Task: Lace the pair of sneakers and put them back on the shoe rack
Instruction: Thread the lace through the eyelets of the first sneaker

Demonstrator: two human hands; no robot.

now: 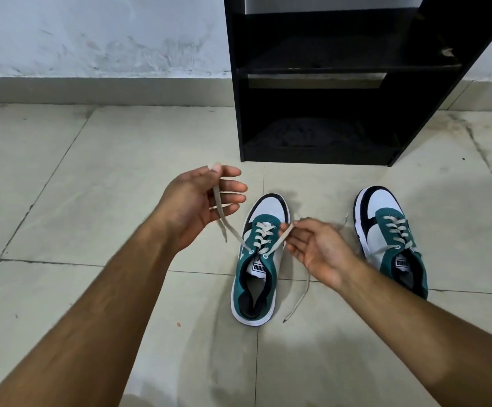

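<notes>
Currently both hands are on the laces of the near sneaker (256,259), which sits on the tiled floor (92,186) a little in front of the black shoe rack (327,113), toe pointing at the rack. Left hand (197,201): thumb and forefinger pinch one cream lace end (221,212) near its tip, other fingers extended, palm turned toward the camera. That lace runs down from the pinch to the left top eyelet, with a short tail hanging below the hand. Right hand (312,248): fingertips pinch the other lace end (283,235), which runs down to the right top eyelet. Both ends are pulled up and outward, forming a V over the tongue. Lacing on this shoe is crossed through all visible eyelets; no knot.

Second sneaker (391,233) stands to the right of the first, apart from it, also toe toward the rack, partly hidden behind the right wrist and forearm. It is laced through its eyelets as well. One loose lace (297,298) trails over the floor between the two shoes, tip lying near the first shoe's heel; another lace tip sticks up just beyond the right hand.

Rack: two shelves visible, both bare, standing against the white wall (92,39) toward the far right of the floor. Both shoes are on the floor, neither on the rack.
</notes>
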